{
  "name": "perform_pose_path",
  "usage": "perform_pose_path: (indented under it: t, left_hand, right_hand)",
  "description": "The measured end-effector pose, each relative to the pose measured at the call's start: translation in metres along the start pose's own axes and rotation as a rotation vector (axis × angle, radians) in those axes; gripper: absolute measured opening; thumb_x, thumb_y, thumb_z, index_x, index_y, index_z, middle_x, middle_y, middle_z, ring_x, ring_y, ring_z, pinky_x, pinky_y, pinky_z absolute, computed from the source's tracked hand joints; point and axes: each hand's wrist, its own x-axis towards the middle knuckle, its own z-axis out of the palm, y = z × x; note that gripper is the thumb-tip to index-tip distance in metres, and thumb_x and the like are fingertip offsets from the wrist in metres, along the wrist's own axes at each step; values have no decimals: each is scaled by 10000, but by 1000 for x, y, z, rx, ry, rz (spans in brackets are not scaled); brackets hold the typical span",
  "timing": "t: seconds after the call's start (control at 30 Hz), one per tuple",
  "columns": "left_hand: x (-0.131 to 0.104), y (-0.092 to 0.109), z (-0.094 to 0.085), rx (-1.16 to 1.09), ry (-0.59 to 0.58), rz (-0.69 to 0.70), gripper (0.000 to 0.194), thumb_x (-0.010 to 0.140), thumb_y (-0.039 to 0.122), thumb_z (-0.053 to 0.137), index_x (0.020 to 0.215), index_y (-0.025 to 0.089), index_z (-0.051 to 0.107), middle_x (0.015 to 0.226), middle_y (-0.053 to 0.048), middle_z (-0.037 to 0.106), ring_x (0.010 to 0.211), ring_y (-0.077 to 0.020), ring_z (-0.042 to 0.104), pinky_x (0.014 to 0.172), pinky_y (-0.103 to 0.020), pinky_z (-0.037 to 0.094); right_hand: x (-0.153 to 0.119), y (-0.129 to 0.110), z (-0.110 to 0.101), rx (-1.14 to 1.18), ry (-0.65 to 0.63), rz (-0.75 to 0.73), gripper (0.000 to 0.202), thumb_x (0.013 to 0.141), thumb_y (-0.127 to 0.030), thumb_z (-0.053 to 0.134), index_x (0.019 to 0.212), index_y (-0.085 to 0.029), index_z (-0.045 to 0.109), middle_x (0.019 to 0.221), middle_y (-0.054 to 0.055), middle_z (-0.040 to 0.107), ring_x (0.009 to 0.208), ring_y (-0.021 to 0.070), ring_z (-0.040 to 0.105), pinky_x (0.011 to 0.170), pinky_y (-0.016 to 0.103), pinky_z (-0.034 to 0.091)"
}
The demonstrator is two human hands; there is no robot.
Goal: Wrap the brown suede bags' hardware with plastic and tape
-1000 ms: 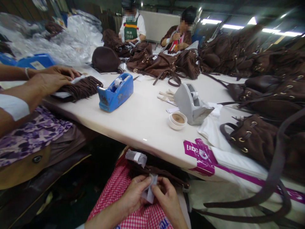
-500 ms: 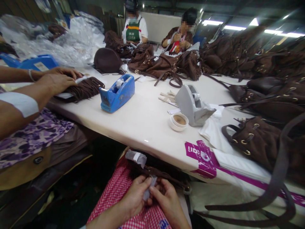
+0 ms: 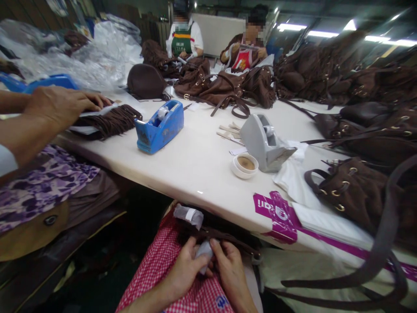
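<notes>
Long pale worktop (image 3: pixel 195 161) ahead, crowded with brown bags, largest heap at far right (image 3: pixel 358 87); blue tape dispenser (image 3: pixel 159 127) and grey tape dispenser (image 3: pixel 265 141) standing near the middle, a small white tape roll (image 3: pixel 245 165) just beside the grey one. At left, a co-worker's hand (image 3: pixel 60 106) pressing on a brown fringe piece (image 3: pixel 112 121). Below the worktop edge, over a red checked lap (image 3: pixel 163 265), a dark brown bag edge (image 3: pixel 221 238) with a wrapped fitting (image 3: pixel 188 215). Smallest and nearest: a scrap of pale wrapping paper (image 3: pixel 204 252), pinched between left hand (image 3: pixel 185 271) and right hand (image 3: pixel 230 269), fingers of both closed narrowly on it. Likely feather-light, soft, easily crumpled or torn; best taken by the edges with fingertips, lightly, with no need for a firm squeeze.
</notes>
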Motion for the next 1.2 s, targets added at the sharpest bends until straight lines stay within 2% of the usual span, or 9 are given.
perform_pose_path:
  t: [0.1, 0.23, 0.43, 0.57, 0.67, 0.77, 1.0, 1.1, 1.2]
  left_hand:
    - [-3, 1, -1, 22, -21, 36, 591, 658, 356, 781, 1115, 191, 444, 756, 14, 640, 587, -131, 608, 544, -242, 495]
    - [-8, 4, -3, 113, -43, 70, 401, 730, 289, 693, 1006, 216, 411, 741, 23, 632, 601, -131, 619, 573, -246, 519]
    - [-11, 0, -7, 434, 23, 111, 184, 808, 220, 553, 951, 211, 438, 719, 36, 583, 556, -118, 579, 529, -223, 470]
    - [-13, 0, -11, 607, 79, 180, 194, 841, 181, 494, 1019, 217, 428, 772, 25, 604, 603, -134, 585, 586, -246, 457]
    - [-17, 6, -12, 797, 72, 265, 168, 862, 140, 459, 1013, 210, 438, 835, -10, 640, 769, -171, 622, 731, -287, 459]
    - [-19, 11, -12, 890, 43, 322, 121, 897, 147, 442, 996, 210, 470, 848, -19, 657, 770, -172, 618, 727, -277, 451]
    - [-12, 7, -21, 1014, -77, 735, 199, 972, 140, 395, 920, 189, 581, 861, -46, 623, 788, -142, 608, 728, -209, 467]
    - [-10, 5, -24, 1057, -78, 778, 209, 944, 84, 397, 998, 185, 572, 898, -57, 632, 817, -147, 616, 744, -205, 478]
    - [-9, 5, -25, 1091, -108, 758, 223, 933, 73, 386, 997, 188, 566, 925, -68, 640, 842, -161, 620, 773, -227, 485]
  right_hand:
    - [0, 2, -1, 32, 1, 21, 508, 661, -643, 716, 633, -140, 647, 548, 2, 556, 510, 137, 464, 482, 252, 399]
    - [2, 6, -1, 77, -41, 51, 505, 672, -638, 715, 614, -148, 606, 507, -36, 479, 472, 106, 388, 455, 240, 325]
    - [4, 12, -3, 87, -62, 80, 521, 649, -651, 733, 592, -162, 562, 486, -55, 443, 457, 99, 376, 455, 238, 296]
    - [5, 14, -3, 92, -59, 87, 532, 646, -660, 738, 568, -166, 557, 502, -38, 482, 481, 111, 421, 483, 243, 326]
    - [5, 13, 0, 110, -58, 90, 540, 625, -666, 753, 555, -164, 567, 497, -30, 500, 485, 115, 436, 494, 244, 340]
    - [4, 12, 2, 136, -62, 95, 556, 605, -680, 763, 544, -161, 574, 480, -22, 513, 473, 119, 450, 491, 246, 348]
    - [3, 13, 4, 229, -73, 135, 577, 601, -713, 758, 579, -160, 597, 533, -5, 571, 499, 130, 514, 517, 250, 418]
    - [2, 11, 5, 195, -65, 122, 578, 596, -699, 776, 656, -134, 670, 581, 20, 624, 530, 138, 537, 536, 255, 438]
    - [3, 6, 7, 159, -60, 98, 572, 522, -662, 836, 639, -122, 686, 518, 7, 596, 490, 126, 499, 499, 246, 407]
